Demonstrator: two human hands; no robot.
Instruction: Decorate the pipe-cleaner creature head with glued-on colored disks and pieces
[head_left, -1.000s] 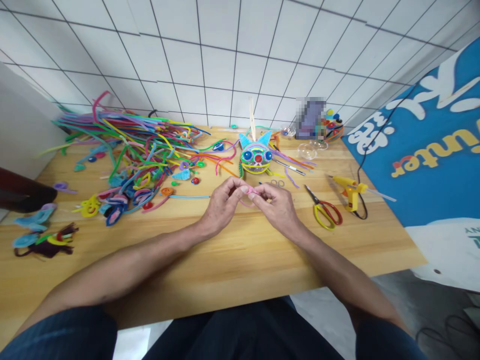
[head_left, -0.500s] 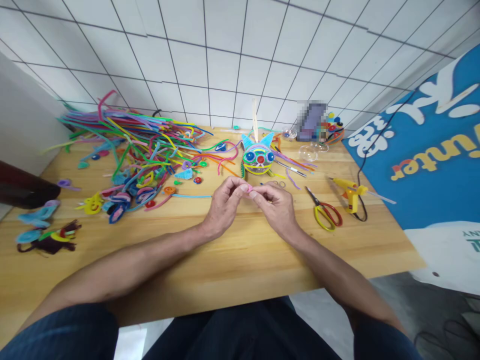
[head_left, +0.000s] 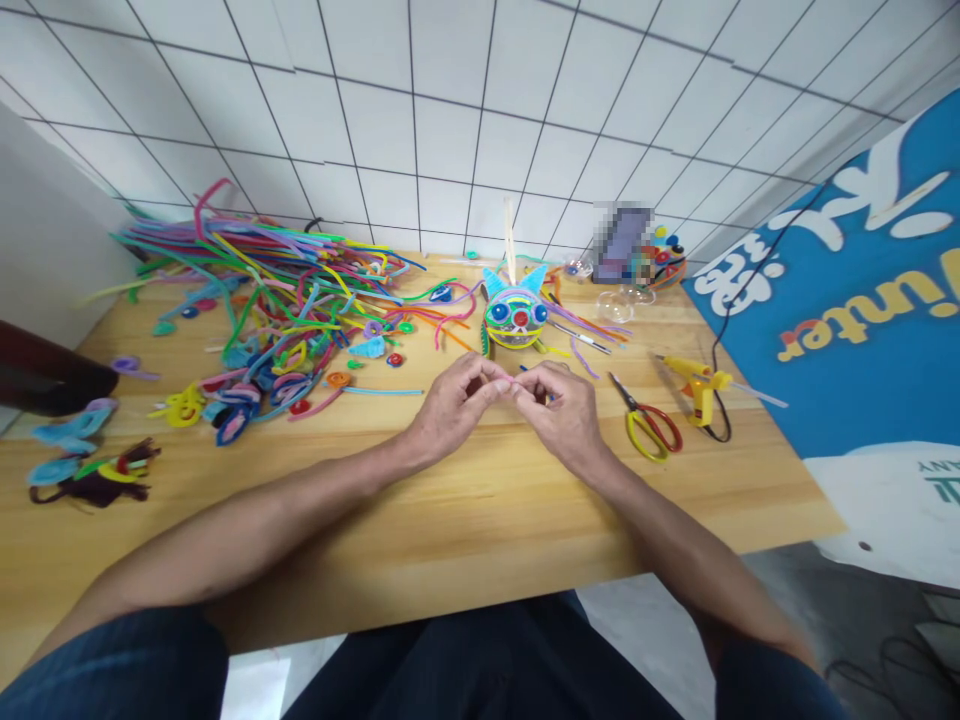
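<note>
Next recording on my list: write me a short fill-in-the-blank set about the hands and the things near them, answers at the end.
1. The left hand and right hand pinch a small, mostly hidden ____ piece between them.
2. The cat-like figure beyond the hands has two pointed ears coloured ____.
3. The scissors have one yellow handle and one ____ handle.
4. The glue gun, lying to the right of the scissors, has a ____ body.

Missing words: pink; blue; red; yellow.
</note>
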